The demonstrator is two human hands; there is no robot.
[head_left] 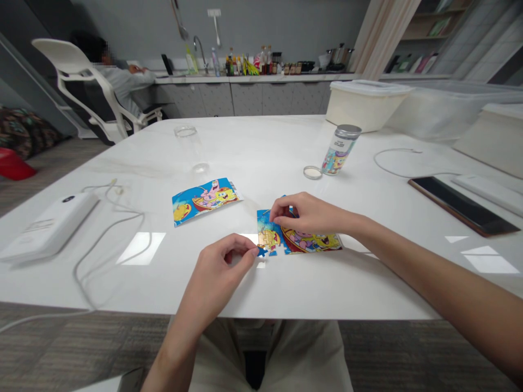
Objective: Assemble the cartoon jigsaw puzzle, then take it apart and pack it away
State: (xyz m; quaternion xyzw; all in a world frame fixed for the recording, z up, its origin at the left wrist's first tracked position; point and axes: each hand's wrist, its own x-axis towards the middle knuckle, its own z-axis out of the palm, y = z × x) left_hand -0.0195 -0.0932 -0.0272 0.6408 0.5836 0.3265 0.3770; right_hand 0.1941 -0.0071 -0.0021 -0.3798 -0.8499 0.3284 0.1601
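White stone table (253, 158), near centre: partly assembled blue cartoon jigsaw puzzle (312, 242) (its far side hidden under the right hand (304, 213), grip unclear), beside a printed picture card (206, 200). Left hand (224, 261) narrowly pinches one unjoined blue piece (262, 251).

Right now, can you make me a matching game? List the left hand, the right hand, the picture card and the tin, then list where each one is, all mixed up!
Things:
1. Left hand
2. Right hand
3. Picture card
4. Cartoon tin

Places:
A. Next to a round clear disc
B. Pinching a small blue puzzle piece
C. On the jigsaw puzzle
D. Lying flat to the left of the puzzle

Right pairs: 1-B, 2-C, 3-D, 4-A
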